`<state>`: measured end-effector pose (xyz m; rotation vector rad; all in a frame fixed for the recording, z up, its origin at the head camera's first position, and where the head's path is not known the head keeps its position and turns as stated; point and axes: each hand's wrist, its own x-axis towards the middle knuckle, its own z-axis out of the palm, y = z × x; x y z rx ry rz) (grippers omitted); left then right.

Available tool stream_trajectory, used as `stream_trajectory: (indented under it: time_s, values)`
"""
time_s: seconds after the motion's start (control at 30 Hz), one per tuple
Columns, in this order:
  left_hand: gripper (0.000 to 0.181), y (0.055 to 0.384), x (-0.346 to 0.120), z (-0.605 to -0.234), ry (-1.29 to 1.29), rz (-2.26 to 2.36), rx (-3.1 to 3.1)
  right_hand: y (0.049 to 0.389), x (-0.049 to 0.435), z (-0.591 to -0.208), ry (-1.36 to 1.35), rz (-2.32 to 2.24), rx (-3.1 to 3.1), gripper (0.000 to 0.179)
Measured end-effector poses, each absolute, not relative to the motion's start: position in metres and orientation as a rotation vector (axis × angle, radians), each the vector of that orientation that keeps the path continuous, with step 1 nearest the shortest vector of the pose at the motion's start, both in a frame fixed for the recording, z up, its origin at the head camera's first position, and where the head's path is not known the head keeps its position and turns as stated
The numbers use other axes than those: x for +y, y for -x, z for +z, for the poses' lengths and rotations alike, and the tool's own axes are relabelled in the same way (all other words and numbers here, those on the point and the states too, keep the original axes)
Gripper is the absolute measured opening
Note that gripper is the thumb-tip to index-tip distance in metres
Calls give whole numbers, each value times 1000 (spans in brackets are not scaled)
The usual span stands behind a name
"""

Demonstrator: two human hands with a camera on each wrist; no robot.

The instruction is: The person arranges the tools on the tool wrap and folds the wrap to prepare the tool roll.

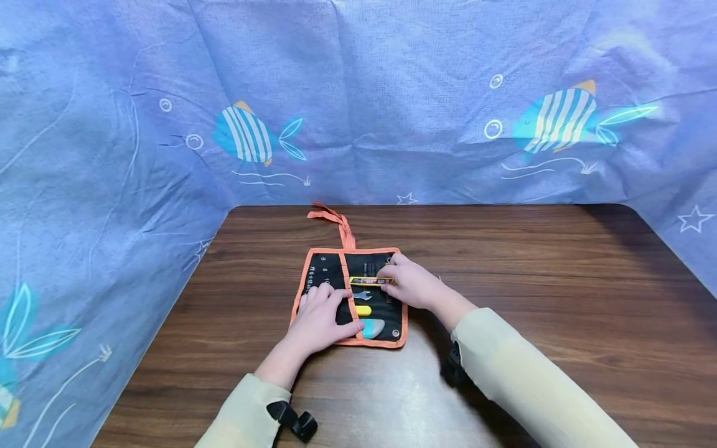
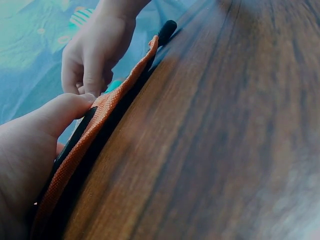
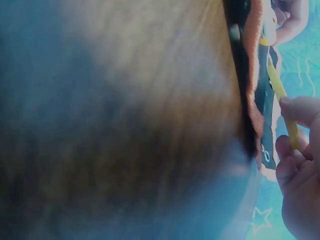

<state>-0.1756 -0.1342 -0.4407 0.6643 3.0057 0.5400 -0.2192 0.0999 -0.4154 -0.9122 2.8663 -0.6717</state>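
Note:
A black tool pouch (image 1: 336, 264) with orange trim lies unrolled on the table. My left hand (image 1: 322, 316) rests over its left part, thumb and index finger spread along the orange pocket edge. Between thumb and fingers of my right hand (image 1: 411, 283) is the right end of a slim yellow stick with a printed label (image 1: 364, 281); its left end meets the pocket edge. In the right wrist view the yellow stick (image 3: 283, 92) slants up from the pinch. Below it, an open-ended wrench (image 1: 363, 295), a yellow-ended piece (image 1: 363, 310) and a teal-and-grey tool (image 1: 372, 328) stick out of the pockets.
An orange tie strap (image 1: 342, 227) trails from the pouch's far edge across the brown wooden table (image 1: 504, 249). Behind and left of the table hangs a blue cloth (image 1: 392, 112) printed with fish. Both wrists carry black devices.

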Motion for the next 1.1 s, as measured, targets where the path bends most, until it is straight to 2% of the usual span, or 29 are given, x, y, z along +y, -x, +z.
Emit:
stream_trajectory:
  time_s: [0.33, 0.53, 0.83, 1.1]
  values:
    - [72, 175, -135, -442, -655, 555, 3018, 217, 97, -423, 874, -670, 2826, 23]
    - [80, 176, -133, -443, -605, 567, 3021, 218, 97, -423, 856, -669, 2841, 22]
    - [85, 176, -132, -441, -617, 511, 3007, 220, 95, -424, 931, -604, 2896, 20]
    - [79, 176, -134, -440, -637, 502, 2987, 219, 89, -426, 900, -547, 2961, 19]
